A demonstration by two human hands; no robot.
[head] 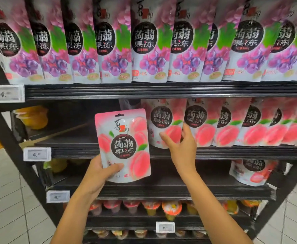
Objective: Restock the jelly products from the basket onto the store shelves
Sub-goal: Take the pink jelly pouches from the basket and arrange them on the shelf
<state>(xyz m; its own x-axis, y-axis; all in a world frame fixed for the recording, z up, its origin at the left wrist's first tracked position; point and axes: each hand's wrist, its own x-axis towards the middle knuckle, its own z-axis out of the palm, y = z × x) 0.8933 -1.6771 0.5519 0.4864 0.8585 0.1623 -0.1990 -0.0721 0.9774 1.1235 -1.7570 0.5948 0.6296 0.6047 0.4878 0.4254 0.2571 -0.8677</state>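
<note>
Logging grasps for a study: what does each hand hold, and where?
Left hand grips a peach jelly pouch by its bottom left corner; right hand pinches the leftmost shelved peach pouch at its lower right edge.

My left hand (98, 173) hides its fingers behind the peach pouch (124, 145) it grips; only the thumb shows. My right hand (181, 145) covers the lower corner of the shelved pouch (161, 120). The price tags (5, 93) read as blur. The grape pouches (147, 50) lose their tops to the frame's edge.
</note>
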